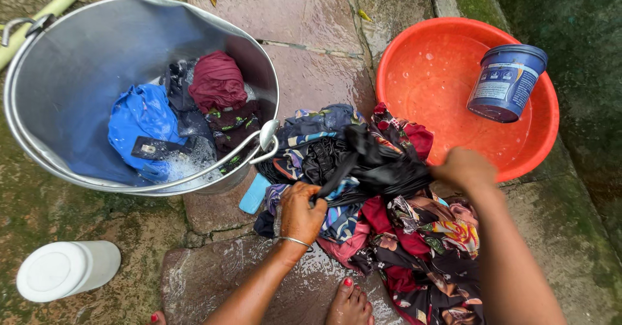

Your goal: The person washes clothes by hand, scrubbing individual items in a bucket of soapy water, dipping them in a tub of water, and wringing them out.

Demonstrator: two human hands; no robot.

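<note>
Both hands — left hand (301, 212), right hand (463, 168) — clamped on black cloth (379, 166); steel tub (65, 72) of wet clothes (184, 114).

Orange basin (414, 72) (blue tub (506, 82) inside)

an outdoor washing spot at a home, laundry done by hand on the ground. wet stone slabs (304, 14) with moss and fallen leaves carry a heap of wet patterned clothes (402, 234). left of the heap stands a big metal bucket (71, 92) with soaking garments and suds; right of and behind the heap, a red plastic basin (440, 85) holding a blue tub (506, 82).
</note>
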